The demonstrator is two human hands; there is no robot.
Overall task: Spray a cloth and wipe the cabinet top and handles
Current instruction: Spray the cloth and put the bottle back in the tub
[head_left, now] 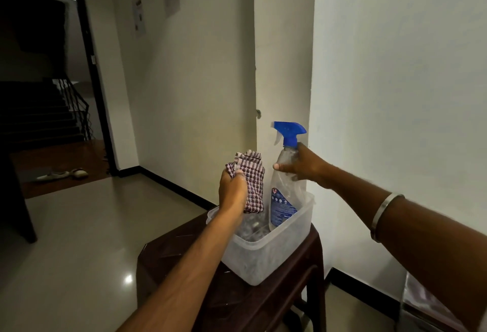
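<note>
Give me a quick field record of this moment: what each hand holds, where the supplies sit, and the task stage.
left hand: gripping the folded checked cloth, above the tub
right hand: gripping the spray bottle by its shoulder; blue trigger head untouched
bottle position: base inside the translucent plastic tub
tub position: on the dark brown plastic stool, beside the wall
task stage: supplies in hand; no spraying visible; cabinet top not clearly in view

Stool [253, 302]: dark brown plastic, standing on the tiled floor [79, 247]. Carries one translucent plastic tub [266, 260], set toward its far right corner.
</note>
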